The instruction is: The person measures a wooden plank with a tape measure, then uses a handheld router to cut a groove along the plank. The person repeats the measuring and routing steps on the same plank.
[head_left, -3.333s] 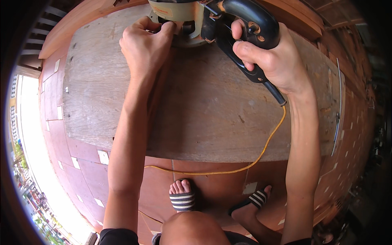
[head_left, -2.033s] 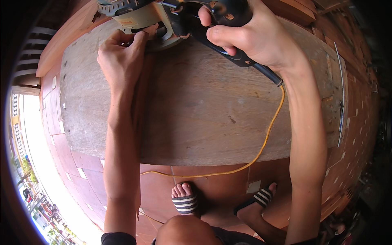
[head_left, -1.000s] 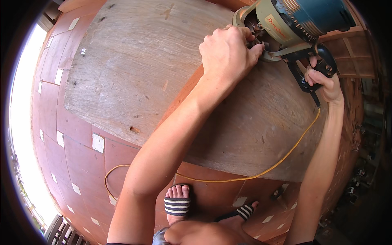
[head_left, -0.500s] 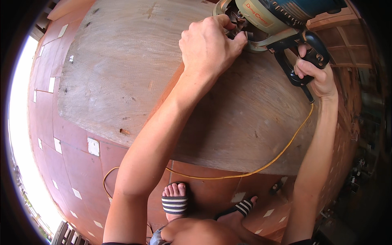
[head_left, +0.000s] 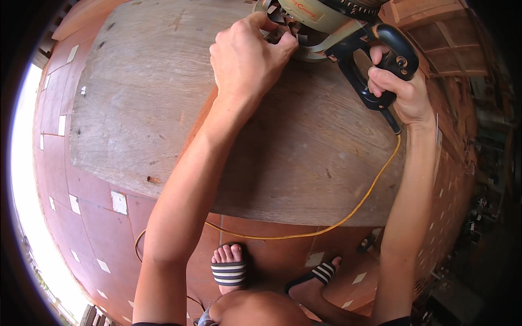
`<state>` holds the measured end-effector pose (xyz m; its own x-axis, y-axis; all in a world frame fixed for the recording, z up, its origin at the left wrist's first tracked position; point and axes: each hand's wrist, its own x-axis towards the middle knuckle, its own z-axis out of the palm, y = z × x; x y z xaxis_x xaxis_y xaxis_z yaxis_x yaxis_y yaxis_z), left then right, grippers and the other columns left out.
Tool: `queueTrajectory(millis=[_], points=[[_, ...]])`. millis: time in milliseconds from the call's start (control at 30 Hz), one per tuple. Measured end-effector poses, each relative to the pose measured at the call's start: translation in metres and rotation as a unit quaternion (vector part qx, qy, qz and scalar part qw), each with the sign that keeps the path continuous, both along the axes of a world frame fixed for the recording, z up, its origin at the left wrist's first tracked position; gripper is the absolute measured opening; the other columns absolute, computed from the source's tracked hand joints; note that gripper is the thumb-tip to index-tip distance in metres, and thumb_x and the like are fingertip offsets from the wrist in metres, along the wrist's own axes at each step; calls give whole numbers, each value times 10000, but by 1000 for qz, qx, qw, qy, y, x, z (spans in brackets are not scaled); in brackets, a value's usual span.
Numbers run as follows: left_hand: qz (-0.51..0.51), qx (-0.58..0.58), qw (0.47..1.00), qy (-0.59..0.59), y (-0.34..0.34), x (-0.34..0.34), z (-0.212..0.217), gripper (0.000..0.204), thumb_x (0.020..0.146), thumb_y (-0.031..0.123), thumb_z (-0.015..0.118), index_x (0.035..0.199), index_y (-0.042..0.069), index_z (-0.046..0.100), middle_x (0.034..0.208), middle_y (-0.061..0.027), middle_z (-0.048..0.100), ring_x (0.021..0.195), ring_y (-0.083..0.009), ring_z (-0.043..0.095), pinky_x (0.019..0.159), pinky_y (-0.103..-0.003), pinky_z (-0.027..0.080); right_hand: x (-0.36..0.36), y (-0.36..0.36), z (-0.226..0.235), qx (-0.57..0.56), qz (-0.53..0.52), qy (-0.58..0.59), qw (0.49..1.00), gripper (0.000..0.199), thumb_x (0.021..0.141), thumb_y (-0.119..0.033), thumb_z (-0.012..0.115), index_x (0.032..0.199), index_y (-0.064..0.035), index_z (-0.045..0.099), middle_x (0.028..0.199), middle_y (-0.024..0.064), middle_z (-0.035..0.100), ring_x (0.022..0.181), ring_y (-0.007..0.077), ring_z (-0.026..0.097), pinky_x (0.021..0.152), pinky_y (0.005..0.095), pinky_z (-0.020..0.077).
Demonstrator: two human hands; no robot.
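At six o'clock, two feet in striped sandals (head_left: pixel 229 270) stand on a red tiled floor (head_left: pixel 103 228), just short of a worn wooden table (head_left: pixel 147 108) whose rounded edge curves across the middle of the view. A yellow cord (head_left: pixel 348 217) loops over the tiles under that edge, then climbs at four o'clock to the tail of a power saw (head_left: pixel 326 27) resting on the far side of the table at twelve to one o'clock, partly cut off by the top of the view.

Both bare forearms run up from the lower edge. The left arm crosses diagonally over the table; the left hand (head_left: pixel 247 60) is arched, knuckles up, its fingertips pinched at a small part on the saw's near left side, by the guard. What exactly they pinch is hidden. The right arm rises almost straight at three o'clock, wrist bent inward; the right hand (head_left: pixel 399 92) is wrapped tight round the black handle (head_left: pixel 380 60).

The saw looks heavy and rigid, with a metal body and hard plastic handle, likely top-heavy when lifted. The handle is the sound place to hold it, a second hand steadying the body clear of the blade side.
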<state>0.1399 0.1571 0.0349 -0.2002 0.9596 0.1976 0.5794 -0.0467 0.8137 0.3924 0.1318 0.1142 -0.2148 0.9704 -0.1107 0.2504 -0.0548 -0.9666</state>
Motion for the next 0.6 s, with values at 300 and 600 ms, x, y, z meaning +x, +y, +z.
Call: queueTrajectory(millis=[300,600], points=[[14,12,1000,-16,0,-1,3,452,800,448,789,965,27,787,706,-188,724,715,-339,739,755,-436,579,1,-4,-2,-25,7,-5,1000,277,891,-36,734,1147,-52,630,1002,0,582,679,109,580,679,303,495],[20,11,1000,-1,-1,-1,3,503,803,473,787,995,8,775,760,-208,742,764,-340,754,782,-433,576,-22,-17,-3,2,-18,-1,1000,227,906,-72,726,1109,-41,631,917,-2,578,665,102,577,685,296,490]])
